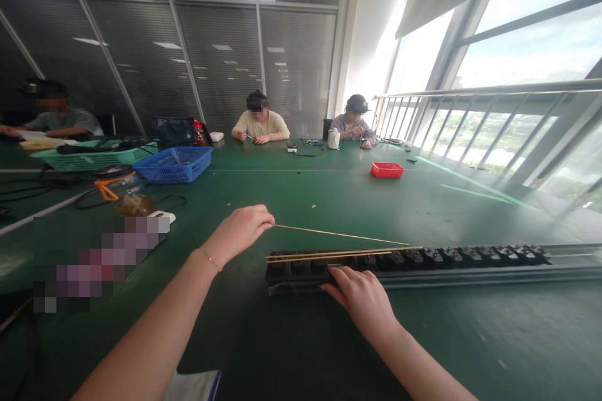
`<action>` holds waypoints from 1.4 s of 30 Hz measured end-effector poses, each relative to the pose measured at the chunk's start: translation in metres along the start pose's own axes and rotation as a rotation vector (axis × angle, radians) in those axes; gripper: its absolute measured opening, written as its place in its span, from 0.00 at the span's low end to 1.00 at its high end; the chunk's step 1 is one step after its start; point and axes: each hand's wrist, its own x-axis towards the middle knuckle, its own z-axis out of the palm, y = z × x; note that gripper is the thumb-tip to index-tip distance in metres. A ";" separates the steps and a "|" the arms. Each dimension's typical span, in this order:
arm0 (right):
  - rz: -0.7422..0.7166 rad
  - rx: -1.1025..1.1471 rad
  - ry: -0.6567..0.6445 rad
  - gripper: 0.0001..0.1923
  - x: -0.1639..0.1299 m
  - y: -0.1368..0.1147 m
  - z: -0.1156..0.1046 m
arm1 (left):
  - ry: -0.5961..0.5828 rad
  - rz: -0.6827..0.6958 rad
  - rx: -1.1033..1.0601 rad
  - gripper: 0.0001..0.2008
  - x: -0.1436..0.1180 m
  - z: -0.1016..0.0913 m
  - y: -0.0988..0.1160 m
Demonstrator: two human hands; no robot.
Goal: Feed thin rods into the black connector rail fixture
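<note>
My left hand (244,230) is closed in a pinch on the end of a thin wooden stick (341,235). The stick slants down to the right, its far tip near the back edge of a long black tray (286,285). Two more thin sticks (324,255) lie lengthwise along the tray's left part. Small dark pieces with shiny metal parts (470,255) stand in a row toward its right end. My right hand (364,297) is closed on the tray's near side, thumb below and fingers above; whether a small piece is also under the fingertips is hidden.
On the green table (263,194), a blue basket (176,166), a green basket (101,160) and a jar with an orange handle (125,191) stand left. A small red tray (387,170) lies farther back. Several people sit across, by the glass wall.
</note>
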 end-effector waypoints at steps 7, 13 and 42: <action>-0.004 -0.002 0.013 0.10 0.000 0.000 0.000 | 0.014 -0.176 0.054 0.14 0.000 0.045 -0.053; -0.020 -0.003 0.025 0.12 0.001 0.001 0.000 | 0.009 -0.270 0.021 0.15 -0.010 0.081 -0.076; -0.008 0.020 0.017 0.12 0.000 0.000 0.000 | -0.287 0.133 -0.239 0.13 -0.008 -0.002 0.021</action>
